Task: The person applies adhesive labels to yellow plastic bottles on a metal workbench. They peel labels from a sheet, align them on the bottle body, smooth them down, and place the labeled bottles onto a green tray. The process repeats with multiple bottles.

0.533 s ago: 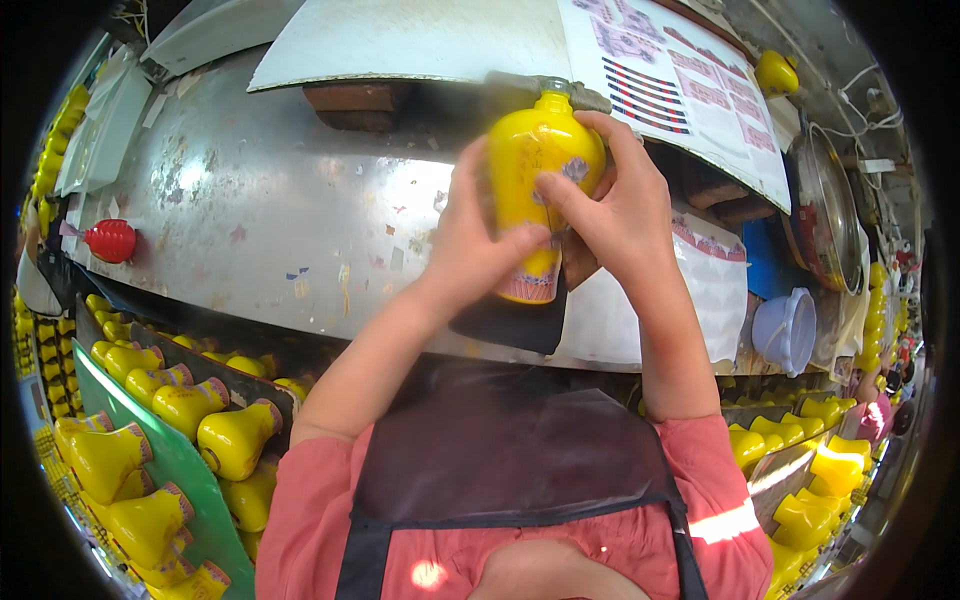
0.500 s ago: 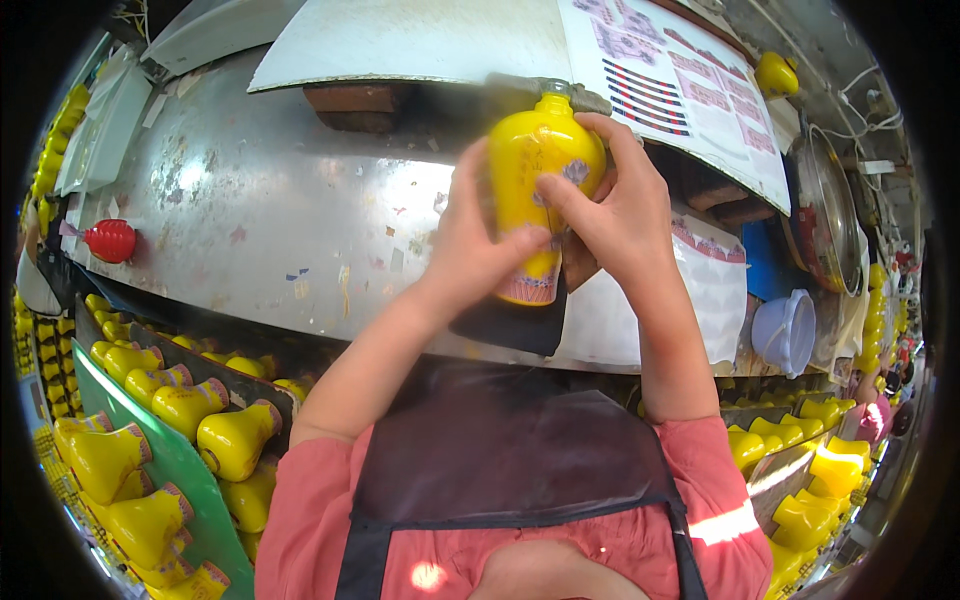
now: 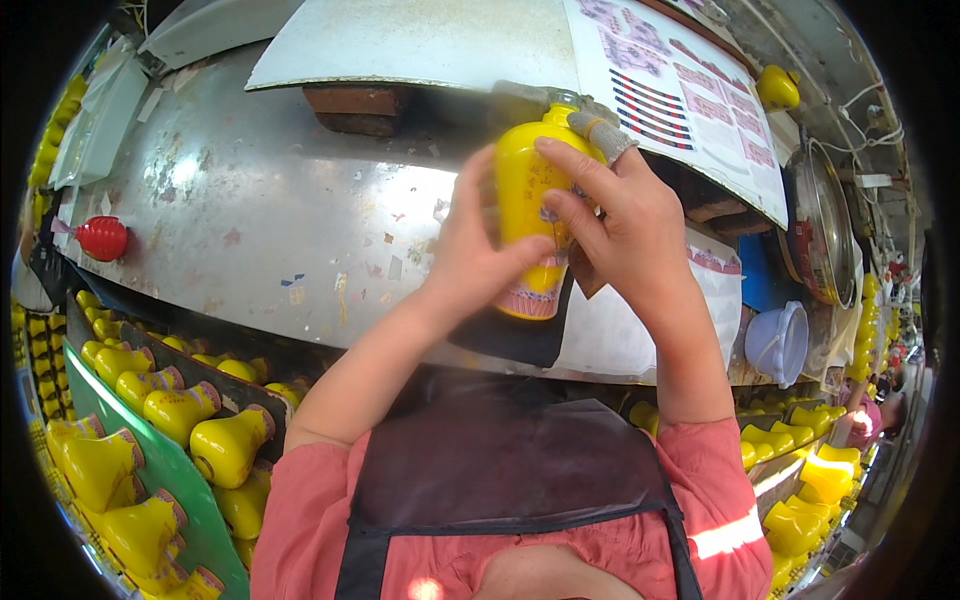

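Observation:
A glossy yellow vase-shaped bottle (image 3: 522, 185) lies over the metal table, neck pointing away from me. It bears small purple flower decals and a patterned pink band round its base. My left hand (image 3: 462, 245) is wrapped round its left side, the thumb across the lower body. My right hand (image 3: 640, 222) presses its thumb and index finger onto the bottle's right side by the decal. A grey wrapping (image 3: 605, 134) covers another right finger near the neck. Beneath the base is a black pad (image 3: 515, 338), and a brown flat piece (image 3: 588, 274) shows below my right hand.
A raised white board (image 3: 420, 45) with a printed decal sheet (image 3: 690, 95) stands beyond the bottle. A red ribbed object (image 3: 102, 238) sits at left, a pale bucket (image 3: 778, 343) at right. Several yellow bottles (image 3: 232, 442) fill racks on both sides. White paper (image 3: 618, 325) lies nearby.
My right hand has shifted from gripping the bottle's right edge to laying index finger and thumb on its surface. The wrapped finger now shows near the neck. The bottle has moved slightly nearer.

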{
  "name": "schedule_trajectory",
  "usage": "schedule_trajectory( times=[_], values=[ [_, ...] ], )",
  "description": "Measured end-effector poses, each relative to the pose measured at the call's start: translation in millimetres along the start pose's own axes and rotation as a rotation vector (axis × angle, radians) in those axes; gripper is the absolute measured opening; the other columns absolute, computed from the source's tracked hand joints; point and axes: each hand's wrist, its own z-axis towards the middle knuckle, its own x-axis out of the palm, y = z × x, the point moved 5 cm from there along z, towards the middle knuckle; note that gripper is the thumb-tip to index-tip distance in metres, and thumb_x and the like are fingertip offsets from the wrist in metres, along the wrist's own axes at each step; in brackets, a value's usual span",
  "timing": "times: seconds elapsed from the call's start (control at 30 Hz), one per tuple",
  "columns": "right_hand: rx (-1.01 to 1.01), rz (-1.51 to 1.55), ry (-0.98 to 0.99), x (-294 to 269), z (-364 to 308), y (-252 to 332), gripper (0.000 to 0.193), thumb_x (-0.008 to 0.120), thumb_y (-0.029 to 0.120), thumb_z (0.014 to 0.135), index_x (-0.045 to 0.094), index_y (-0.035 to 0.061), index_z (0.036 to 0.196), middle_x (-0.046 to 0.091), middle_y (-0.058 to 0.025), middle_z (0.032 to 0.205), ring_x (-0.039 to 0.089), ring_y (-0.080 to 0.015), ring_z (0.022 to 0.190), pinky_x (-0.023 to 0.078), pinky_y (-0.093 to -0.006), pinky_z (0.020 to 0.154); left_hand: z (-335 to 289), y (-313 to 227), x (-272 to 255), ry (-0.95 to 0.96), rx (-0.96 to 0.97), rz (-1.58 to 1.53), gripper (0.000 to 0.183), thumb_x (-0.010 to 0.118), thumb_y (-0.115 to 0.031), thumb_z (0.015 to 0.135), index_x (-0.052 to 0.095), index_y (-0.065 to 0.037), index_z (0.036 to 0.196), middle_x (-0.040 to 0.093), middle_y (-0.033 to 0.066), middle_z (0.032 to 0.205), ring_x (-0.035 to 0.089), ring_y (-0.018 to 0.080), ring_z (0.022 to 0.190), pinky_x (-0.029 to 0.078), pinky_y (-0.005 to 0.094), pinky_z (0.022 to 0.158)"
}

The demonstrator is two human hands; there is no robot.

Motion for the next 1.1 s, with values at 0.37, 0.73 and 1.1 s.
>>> schedule_trajectory(
  times=[0.37, 0.73, 1.1],
  values=[
    [0.145, 0.079, 0.076, -4.1, 5.2, -1.7, 0.048, 0.077, 0.029, 0.086, 0.069, 0.0227, 0.133, 0.063, -0.0143, 0.09, 0.069, -0.0334, 0.075, 0.056, -0.0418, 0.067, 0.8, -3.5, 0.5, 0.0, 0.026, 0.058, 0.102, 0.087, -0.017, 0.079, 0.023, -0.008, 0.159, 0.047, 0.0193, 0.151, 0.056, 0.0325, 0.135, 0.051, 0.0456, 0.11],
    [0.577, 0.505, -0.062, -0.4, -43.2, -51.3, 0.048, 0.07, 0.025, 0.098, 0.061, 0.0042, 0.141, 0.068, -0.007, 0.106, 0.058, -0.0091, 0.077, 0.051, -0.028, 0.071, 1.7, 16.0, -10.6, 0.076, 0.106, -0.028, 0.086, 0.062, -0.037, 0.101, 0.015, -0.003, 0.165, 0.03, 0.0221, 0.164, 0.032, 0.0339, 0.153, 0.03, 0.0461, 0.124],
    [0.525, 0.993, -0.055, 62.0, -78.4, -48.1, 0.09, 0.077, 0.015, 0.089, 0.028, 0.0057, 0.164, 0.055, -0.0169, 0.147, 0.067, -0.0145, 0.103, 0.056, -0.0285, 0.087, -2.1, 5.9, -3.9, 0.065, 0.09, -0.023, 0.096, 0.074, -0.011, 0.092, 0.014, -0.014, 0.167, 0.042, 0.0177, 0.155, 0.052, 0.0295, 0.137, 0.047, 0.0453, 0.112]
  ],
)
